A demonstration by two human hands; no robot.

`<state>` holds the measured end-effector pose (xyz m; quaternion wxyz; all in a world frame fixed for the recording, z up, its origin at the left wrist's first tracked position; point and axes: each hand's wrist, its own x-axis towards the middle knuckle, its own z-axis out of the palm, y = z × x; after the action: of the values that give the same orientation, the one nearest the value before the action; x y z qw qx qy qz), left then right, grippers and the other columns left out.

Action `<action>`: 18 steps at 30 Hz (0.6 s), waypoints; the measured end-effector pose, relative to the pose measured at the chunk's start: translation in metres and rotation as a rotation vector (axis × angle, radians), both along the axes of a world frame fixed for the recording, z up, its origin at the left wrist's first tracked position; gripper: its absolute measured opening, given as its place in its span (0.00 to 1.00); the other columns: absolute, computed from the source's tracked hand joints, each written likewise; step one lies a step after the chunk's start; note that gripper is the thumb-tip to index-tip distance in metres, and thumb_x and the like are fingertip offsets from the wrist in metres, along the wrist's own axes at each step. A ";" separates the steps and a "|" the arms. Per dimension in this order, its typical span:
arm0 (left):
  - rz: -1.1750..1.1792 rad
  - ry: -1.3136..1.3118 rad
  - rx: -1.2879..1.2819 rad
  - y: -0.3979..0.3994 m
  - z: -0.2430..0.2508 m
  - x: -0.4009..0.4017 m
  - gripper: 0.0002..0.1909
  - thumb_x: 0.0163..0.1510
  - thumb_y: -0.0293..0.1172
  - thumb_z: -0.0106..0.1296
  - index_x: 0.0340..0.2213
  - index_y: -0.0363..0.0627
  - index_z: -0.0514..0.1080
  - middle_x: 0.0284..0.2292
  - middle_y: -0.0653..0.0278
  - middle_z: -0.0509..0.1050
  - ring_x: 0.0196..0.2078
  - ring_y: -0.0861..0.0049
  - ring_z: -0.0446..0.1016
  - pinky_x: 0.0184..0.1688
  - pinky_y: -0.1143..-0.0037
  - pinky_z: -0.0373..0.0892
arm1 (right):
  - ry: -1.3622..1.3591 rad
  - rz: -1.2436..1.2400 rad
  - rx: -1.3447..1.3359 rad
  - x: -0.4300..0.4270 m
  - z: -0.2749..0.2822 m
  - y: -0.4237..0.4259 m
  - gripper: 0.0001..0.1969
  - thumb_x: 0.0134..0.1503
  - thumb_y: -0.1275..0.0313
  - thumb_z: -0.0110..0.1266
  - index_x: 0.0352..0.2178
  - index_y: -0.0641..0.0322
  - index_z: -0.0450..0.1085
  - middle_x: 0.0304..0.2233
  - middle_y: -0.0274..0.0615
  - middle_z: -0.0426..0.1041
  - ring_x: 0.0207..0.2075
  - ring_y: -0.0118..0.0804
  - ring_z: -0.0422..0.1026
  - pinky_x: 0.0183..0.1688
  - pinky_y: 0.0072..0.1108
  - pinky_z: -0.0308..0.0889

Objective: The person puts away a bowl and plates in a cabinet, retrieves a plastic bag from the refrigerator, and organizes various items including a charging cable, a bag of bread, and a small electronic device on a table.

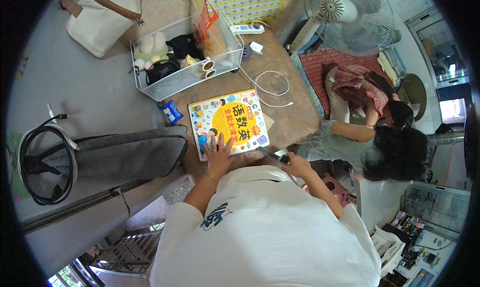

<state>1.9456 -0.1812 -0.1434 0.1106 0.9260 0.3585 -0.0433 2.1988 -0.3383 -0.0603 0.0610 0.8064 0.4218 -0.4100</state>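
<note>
My left hand (218,157) lies flat with its fingers spread on the lower edge of a spiral-bound children's book (240,118). The book has a white and yellow printed cover and rests on a brown-topped table (300,114). In my right hand (298,165) is a dark strap with a square piece (275,155), which looks like a wristwatch. Its free end reaches the lower right corner of the book. A small blue packet (171,112) lies left of the book. Beyond the book's right side a white charging cable (275,94) is looped on the tabletop.
Behind the book stands a white mesh basket (187,82) holding a plush toy, sunglasses and a bag. A power strip (247,29) and charger (256,48) sit beyond. A standing fan (337,13) and two people (360,144) are at right. Coiled cables (47,163) lie left.
</note>
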 end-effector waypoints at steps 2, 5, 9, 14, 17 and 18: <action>0.089 0.010 0.004 0.007 -0.009 0.006 0.41 0.39 0.51 0.54 0.54 0.62 0.50 0.56 0.55 0.43 0.59 0.50 0.35 0.49 0.39 0.38 | 0.003 -0.016 0.037 -0.003 -0.001 -0.003 0.33 0.39 0.58 0.55 0.45 0.64 0.59 0.35 0.57 0.70 0.38 0.52 0.69 0.40 0.32 0.64; 0.201 0.036 0.006 0.020 -0.011 0.018 0.39 0.40 0.52 0.52 0.54 0.64 0.50 0.57 0.56 0.43 0.59 0.48 0.35 0.46 0.36 0.37 | -0.001 -0.067 0.108 -0.002 0.000 -0.011 0.32 0.39 0.59 0.56 0.45 0.64 0.59 0.33 0.57 0.70 0.37 0.52 0.69 0.39 0.32 0.64; 0.288 0.113 0.043 0.040 -0.012 0.017 0.40 0.41 0.55 0.50 0.55 0.65 0.48 0.57 0.59 0.42 0.59 0.48 0.35 0.46 0.36 0.38 | 0.008 -0.143 0.134 -0.004 0.003 -0.013 0.31 0.40 0.60 0.56 0.46 0.62 0.59 0.33 0.56 0.70 0.36 0.51 0.70 0.38 0.31 0.65; 0.325 0.203 0.067 0.065 -0.016 0.011 0.41 0.41 0.56 0.50 0.55 0.68 0.46 0.58 0.61 0.40 0.59 0.50 0.33 0.46 0.36 0.41 | -0.016 -0.188 0.186 0.000 -0.009 -0.025 0.31 0.40 0.59 0.57 0.46 0.60 0.59 0.33 0.54 0.71 0.36 0.50 0.70 0.38 0.31 0.65; 0.350 0.228 0.035 0.081 -0.012 0.012 0.40 0.42 0.55 0.49 0.55 0.69 0.45 0.58 0.62 0.39 0.59 0.51 0.33 0.47 0.37 0.42 | -0.022 -0.183 0.211 0.001 -0.007 -0.023 0.31 0.40 0.59 0.57 0.46 0.60 0.58 0.33 0.53 0.71 0.36 0.50 0.70 0.37 0.31 0.65; 0.375 0.232 0.024 0.086 -0.012 0.011 0.40 0.42 0.55 0.50 0.55 0.69 0.45 0.58 0.63 0.39 0.59 0.51 0.33 0.47 0.37 0.42 | -0.039 -0.168 0.230 0.002 -0.005 -0.022 0.32 0.39 0.59 0.57 0.46 0.60 0.59 0.33 0.53 0.71 0.36 0.50 0.70 0.37 0.32 0.65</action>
<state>1.9571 -0.0949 -0.1555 0.0634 0.8332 0.5351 -0.1240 2.2004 -0.3604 -0.0651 -0.0582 0.8483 0.3960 -0.3467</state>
